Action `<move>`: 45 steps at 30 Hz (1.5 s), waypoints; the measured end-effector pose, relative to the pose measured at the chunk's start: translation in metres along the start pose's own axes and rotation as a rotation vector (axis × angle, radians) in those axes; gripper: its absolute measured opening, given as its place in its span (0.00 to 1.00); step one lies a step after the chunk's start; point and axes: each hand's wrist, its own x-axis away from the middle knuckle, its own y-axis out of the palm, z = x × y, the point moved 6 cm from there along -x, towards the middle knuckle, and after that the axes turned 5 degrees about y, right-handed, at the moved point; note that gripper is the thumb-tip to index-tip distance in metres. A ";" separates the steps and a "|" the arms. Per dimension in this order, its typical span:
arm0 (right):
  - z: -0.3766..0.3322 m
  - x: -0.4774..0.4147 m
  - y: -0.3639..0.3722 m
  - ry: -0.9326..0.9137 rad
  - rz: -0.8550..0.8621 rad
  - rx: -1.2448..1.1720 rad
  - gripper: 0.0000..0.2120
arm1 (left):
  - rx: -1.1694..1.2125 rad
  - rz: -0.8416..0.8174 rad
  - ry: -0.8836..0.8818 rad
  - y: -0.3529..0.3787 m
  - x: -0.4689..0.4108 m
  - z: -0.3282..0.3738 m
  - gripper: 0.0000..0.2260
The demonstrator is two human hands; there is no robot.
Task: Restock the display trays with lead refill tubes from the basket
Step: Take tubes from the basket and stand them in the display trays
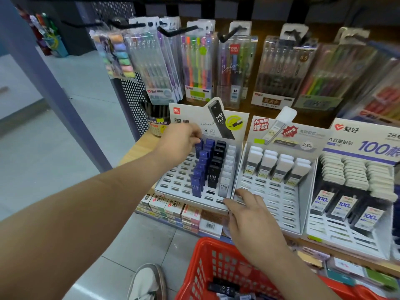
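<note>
Head view, only view.

Left hand [181,137] is at centre-left of frame, over the back row of the left display tray [173,182]. Its fingers are curled down onto the top of a blue tube [199,146]. I read this as a pinch, though the fingertips partly hide the cap.

The tube stands nearly upright in its slot, with its long axis running toward the top of the frame and leaning slightly back. It sits just right of and below the knuckles. My judgement: the seating push should go down along that axis.

Right hand [249,213] is at lower centre. Its fingers are straight and spread, resting on the tray's front right corner beside the middle tray [275,204], and it holds nothing.

The red basket [201,256] is at the bottom of frame, directly below the right wrist. Dark refill tubes [223,289] lie flat in it. The right hand is nearer the basket, the left nearer the slots.
</note>
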 end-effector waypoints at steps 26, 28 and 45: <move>0.176 0.211 0.066 0.211 -0.634 0.054 0.15 | -0.171 -0.827 0.433 0.161 0.231 0.162 0.11; 0.182 0.232 0.090 0.240 -0.682 0.013 0.19 | -0.190 -0.952 0.388 0.201 0.269 0.143 0.11; 0.181 0.210 0.220 0.883 -0.452 -0.342 0.50 | -0.424 -0.936 -0.063 0.308 0.337 0.052 0.50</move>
